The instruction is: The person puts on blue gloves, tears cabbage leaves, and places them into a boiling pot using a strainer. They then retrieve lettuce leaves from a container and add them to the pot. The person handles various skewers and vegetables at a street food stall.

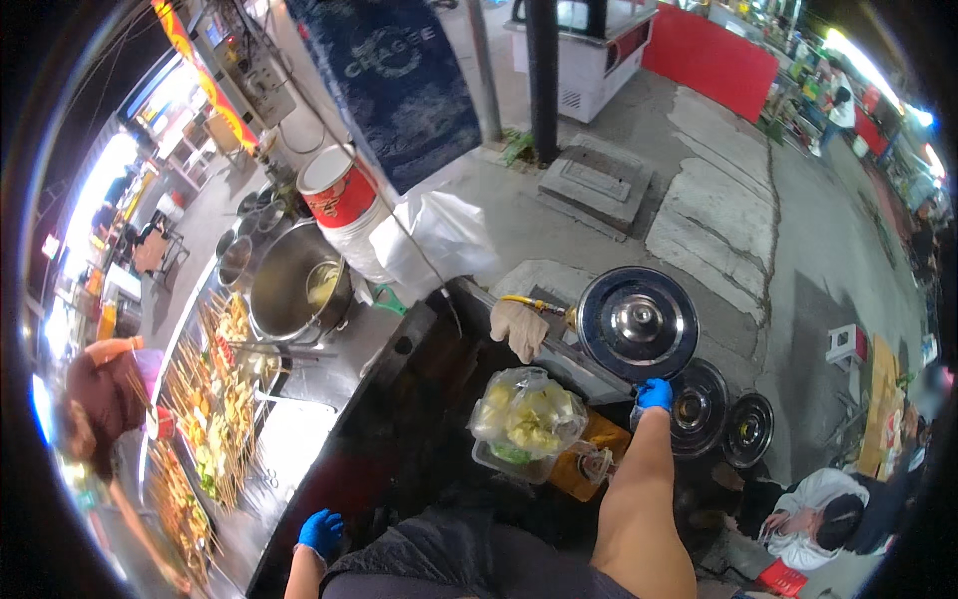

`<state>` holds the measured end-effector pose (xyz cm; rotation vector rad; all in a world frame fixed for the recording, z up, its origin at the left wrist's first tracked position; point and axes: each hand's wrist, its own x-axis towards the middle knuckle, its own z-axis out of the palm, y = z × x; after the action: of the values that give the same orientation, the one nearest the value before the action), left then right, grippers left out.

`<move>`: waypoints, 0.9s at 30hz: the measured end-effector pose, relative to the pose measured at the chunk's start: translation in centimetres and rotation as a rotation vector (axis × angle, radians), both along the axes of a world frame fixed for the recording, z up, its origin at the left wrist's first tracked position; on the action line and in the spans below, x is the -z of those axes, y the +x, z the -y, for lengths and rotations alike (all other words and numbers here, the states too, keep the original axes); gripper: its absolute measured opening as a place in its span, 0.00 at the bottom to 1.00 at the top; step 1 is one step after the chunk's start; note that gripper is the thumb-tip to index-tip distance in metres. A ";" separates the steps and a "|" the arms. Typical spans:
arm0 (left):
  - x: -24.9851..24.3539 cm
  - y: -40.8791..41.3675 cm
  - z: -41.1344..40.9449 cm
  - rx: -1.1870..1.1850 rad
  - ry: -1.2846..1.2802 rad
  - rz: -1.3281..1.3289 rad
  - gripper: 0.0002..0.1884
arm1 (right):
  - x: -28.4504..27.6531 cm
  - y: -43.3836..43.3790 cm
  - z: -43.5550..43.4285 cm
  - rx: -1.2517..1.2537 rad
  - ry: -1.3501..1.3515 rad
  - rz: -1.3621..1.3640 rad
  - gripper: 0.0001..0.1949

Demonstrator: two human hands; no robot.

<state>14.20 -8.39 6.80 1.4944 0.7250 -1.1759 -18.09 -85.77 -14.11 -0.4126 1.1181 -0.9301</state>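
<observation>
My right hand [654, 394], in a blue glove, is at the lower edge of a round stainless steel lid [637, 323]; its fingers look bent there, but their hold on the rim is unclear. Two more lidded round pots [697, 408] [748, 430] stand beside it. My left hand [322, 532], also gloved in blue, hangs low near the counter's edge with nothing visible in it. Between the hands are clear plastic bags of pale yellow-green food [528, 412] on a plastic container [516, 462], beside an orange-brown box [591, 457].
On the steel counter [367, 329] lie many skewers [217, 397], a large metal pot [292, 284] and a white tray [296, 442]. A work glove [519, 329] lies near a yellow hose. A person [105, 397] stands across the counter; others sit at right.
</observation>
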 end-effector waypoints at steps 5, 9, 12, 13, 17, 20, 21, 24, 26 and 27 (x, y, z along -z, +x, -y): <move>2.4 -1.8 -3.5 -0.146 -0.075 -0.012 0.21 | -1.5 -1.1 -1.4 0.020 0.036 -0.128 0.09; 1.4 -5.4 -3.8 -0.177 0.066 0.105 0.22 | -2.8 -1.0 -6.6 -0.166 -0.027 -0.508 0.13; 4.1 -7.2 -8.1 -0.095 0.099 0.139 0.26 | -3.5 0.8 -14.3 -1.486 -0.635 -1.466 0.16; 5.3 -8.4 -10.1 -0.047 0.138 0.148 0.25 | -4.6 3.2 -17.9 -1.934 -0.943 -1.551 0.17; 8.6 -10.3 -16.2 0.267 0.268 0.175 0.23 | -9.9 14.5 -32.8 -1.513 -0.651 -0.744 0.10; 10.7 -9.6 -19.9 0.302 0.313 0.233 0.22 | -17.7 26.5 -41.1 -1.374 -0.786 -0.273 0.13; 10.8 -9.0 -20.6 0.209 0.305 0.245 0.22 | -18.8 30.8 -42.2 -1.281 -1.238 -0.342 0.14; 12.0 -9.6 -25.0 -0.041 0.227 0.272 0.20 | -26.2 41.4 -45.0 -1.176 -1.748 -0.359 0.24; 11.8 -9.1 -26.6 0.122 0.306 0.306 0.18 | -28.1 47.1 -45.1 -1.084 -1.884 -0.506 0.28; 11.2 -8.9 -27.2 0.340 0.331 0.413 0.18 | -27.7 49.4 -44.8 -1.036 -1.931 -0.615 0.29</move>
<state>5.27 18.76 -4.45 2.1223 0.4013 -0.9688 31.30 -40.96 13.55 -2.6463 -0.0313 -0.6141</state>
